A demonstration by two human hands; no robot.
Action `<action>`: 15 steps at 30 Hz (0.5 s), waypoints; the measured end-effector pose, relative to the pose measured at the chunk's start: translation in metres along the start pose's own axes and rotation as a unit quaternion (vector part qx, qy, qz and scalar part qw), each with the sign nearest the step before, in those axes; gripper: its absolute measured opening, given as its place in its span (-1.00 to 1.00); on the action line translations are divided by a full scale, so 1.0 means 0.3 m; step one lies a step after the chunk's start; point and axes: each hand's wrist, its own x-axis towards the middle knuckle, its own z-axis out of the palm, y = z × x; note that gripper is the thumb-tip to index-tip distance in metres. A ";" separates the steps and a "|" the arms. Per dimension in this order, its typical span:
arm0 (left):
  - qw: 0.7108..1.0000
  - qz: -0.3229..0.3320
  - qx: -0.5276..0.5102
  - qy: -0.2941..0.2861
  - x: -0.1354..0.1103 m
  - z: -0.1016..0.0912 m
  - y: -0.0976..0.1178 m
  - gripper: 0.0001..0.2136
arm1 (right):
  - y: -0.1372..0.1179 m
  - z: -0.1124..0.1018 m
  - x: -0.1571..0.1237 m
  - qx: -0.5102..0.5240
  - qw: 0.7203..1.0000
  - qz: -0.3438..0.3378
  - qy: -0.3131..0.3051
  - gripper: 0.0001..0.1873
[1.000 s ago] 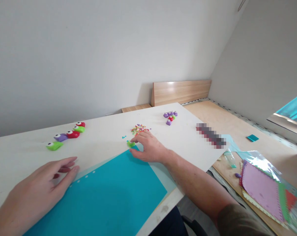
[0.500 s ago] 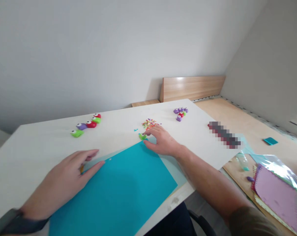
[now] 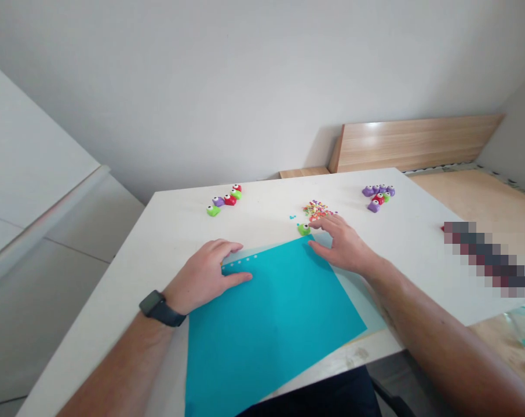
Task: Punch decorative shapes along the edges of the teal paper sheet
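A blue sheet of paper [image 3: 271, 324] lies on the table, with a row of several small white holes along its top left edge. My left hand [image 3: 206, 275] rests over that edge, its thumb on the sheet and apart from the fingers. At the sheet's far corner sits a small green eye-topped punch [image 3: 303, 230]. My right hand [image 3: 343, 246] is beside it, fingertips at the punch and thumb by the paper corner, the fingers spread. Whether the fingertips press on the punch is hard to tell.
Behind the punch lies a pile of colourful paper bits [image 3: 317, 209]. More eye-topped punches in green, purple and red stand at the back left [image 3: 230, 200] and back right [image 3: 378, 198]. A blurred-out object [image 3: 488, 255] is near the white table's [image 3: 419, 278] right edge.
The view has swung left, so everything appears further right. My left hand has shifted back along the paper's edge, uncovering more of the holes. My right hand stays at the green punch.
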 end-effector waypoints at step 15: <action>0.998 -0.023 -0.056 -0.028 0.005 -0.002 0.017 -0.44 | 0.050 0.094 0.040 -0.051 0.999 -0.005 0.001 -0.72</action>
